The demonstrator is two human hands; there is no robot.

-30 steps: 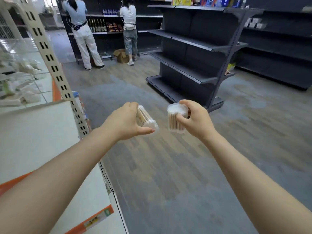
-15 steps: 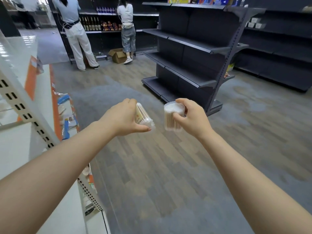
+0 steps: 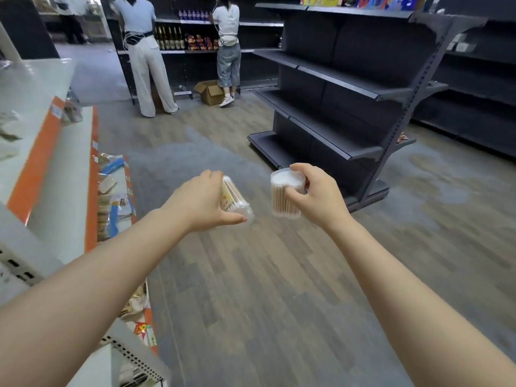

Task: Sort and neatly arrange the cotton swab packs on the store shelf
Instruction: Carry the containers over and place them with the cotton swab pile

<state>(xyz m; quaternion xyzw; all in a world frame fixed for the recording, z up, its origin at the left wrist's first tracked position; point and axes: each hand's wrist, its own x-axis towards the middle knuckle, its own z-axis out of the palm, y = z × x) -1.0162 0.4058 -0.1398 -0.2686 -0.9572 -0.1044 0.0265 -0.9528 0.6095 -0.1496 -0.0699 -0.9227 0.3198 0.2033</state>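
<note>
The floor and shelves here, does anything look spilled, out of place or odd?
A large pale patch spreads across the wood floor like a wet or worn stain, and an open cardboard box sits on the floor by the far shelf.

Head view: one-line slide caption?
Left hand and right hand each hold a cotton swab pack over the store aisle floor.

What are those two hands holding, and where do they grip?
Each holds a clear cotton swab pack. The left hand grips a tilted pack round its side; the right hand grips an upright pack near its top.
</note>
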